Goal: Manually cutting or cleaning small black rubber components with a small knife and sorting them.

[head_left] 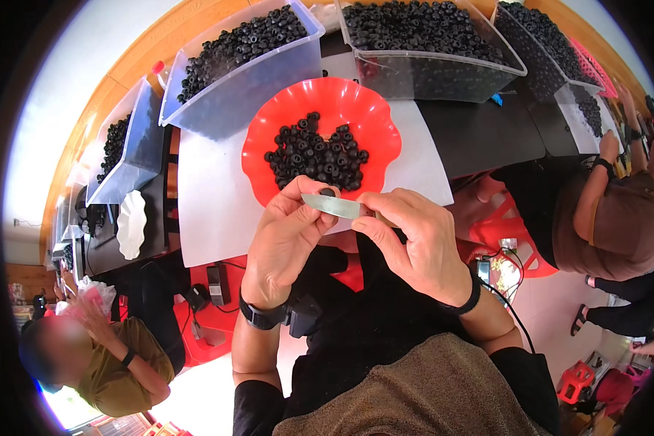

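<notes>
Between the thumb and fingers of my left hand [285, 229] is a small black round part [328, 192], mostly hidden behind a blade. My right hand [419, 240] is closed round the handle of a short knife [334, 206], whose pale flat blade points left across the part and reaches my left thumb. Both hands are raised over the near rim of a red wavy-edged bowl [272, 112]. Inside the bowl lies a heap of small black ring-like parts [316, 154], several with a hole showing.
The bowl stands on a white sheet [207, 196] over a dark table [479, 134]. Large clear bins [243, 83] of black parts line the back. A white wavy dish [131, 225] lies at left. Co-workers sit at the left [123, 363] and right [610, 225].
</notes>
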`<move>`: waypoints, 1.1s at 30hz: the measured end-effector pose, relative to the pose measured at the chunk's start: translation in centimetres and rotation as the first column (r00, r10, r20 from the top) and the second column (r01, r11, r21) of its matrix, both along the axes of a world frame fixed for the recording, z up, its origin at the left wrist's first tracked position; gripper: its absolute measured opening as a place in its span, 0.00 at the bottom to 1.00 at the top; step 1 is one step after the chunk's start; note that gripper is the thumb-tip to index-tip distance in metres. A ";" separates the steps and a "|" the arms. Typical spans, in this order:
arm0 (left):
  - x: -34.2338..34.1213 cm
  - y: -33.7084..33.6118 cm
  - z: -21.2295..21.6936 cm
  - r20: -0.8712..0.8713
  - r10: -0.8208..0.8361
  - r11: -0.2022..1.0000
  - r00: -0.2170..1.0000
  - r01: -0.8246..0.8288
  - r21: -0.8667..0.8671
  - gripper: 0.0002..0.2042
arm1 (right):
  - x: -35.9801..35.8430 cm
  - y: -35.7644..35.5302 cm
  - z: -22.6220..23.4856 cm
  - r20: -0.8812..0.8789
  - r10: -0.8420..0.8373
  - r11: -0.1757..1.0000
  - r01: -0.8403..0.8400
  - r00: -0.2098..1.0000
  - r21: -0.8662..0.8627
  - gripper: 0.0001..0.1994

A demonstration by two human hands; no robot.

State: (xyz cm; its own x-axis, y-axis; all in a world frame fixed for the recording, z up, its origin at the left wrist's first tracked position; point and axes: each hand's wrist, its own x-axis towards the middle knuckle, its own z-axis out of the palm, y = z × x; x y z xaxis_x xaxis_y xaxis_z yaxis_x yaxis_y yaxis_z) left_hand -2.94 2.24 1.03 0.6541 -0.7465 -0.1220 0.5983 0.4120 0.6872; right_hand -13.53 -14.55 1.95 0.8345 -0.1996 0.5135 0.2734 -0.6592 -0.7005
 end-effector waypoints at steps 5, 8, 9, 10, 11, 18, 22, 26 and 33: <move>-2.3 -0.9 0.5 0.097 -0.197 0.978 0.976 0.189 0.092 0.04 | 1.4 -0.9 -0.7 -0.014 -0.135 0.991 0.135 0.991 0.008 0.10; -1.7 -1.1 0.2 0.043 -0.147 0.988 0.988 0.144 0.059 0.05 | 1.3 -1.6 -0.6 -0.041 -0.151 0.982 0.154 0.988 0.109 0.11; -1.6 -1.2 0.3 -0.001 -0.118 0.991 0.993 0.118 0.054 0.06 | 1.0 -1.7 -0.3 -0.094 -0.102 0.969 0.121 0.990 0.216 0.11; -1.6 -1.1 0.0 -0.002 -0.119 0.991 0.993 0.119 0.054 0.06 | 0.8 -1.7 -0.2 -0.141 -0.048 0.942 0.092 0.989 0.322 0.10; -1.5 -1.0 -0.3 -0.006 -0.121 0.992 0.993 0.121 0.040 0.06 | 0.7 -1.7 -0.2 -0.141 -0.049 0.942 0.092 0.989 0.323 0.10; -1.6 -1.6 -0.2 -0.064 -0.089 0.994 0.994 0.092 0.051 0.11 | 0.2 -0.9 -0.4 -0.119 0.197 0.821 -0.097 0.973 0.563 0.12; -2.2 -1.8 0.1 -0.085 -0.095 0.990 0.992 0.103 0.094 0.12 | 0.3 -0.4 -0.1 -0.124 0.282 0.774 -0.150 0.951 0.615 0.11; -2.5 -2.3 0.3 -0.057 -0.113 0.990 0.992 0.117 0.075 0.13 | -0.1 -0.9 -0.1 -0.097 0.345 0.682 -0.178 0.934 0.709 0.09; -3.3 -3.3 0.9 -0.060 -0.227 0.968 0.972 0.232 0.100 0.11 | -1.2 -2.2 1.1 -0.126 0.349 0.575 -0.106 0.928 0.811 0.08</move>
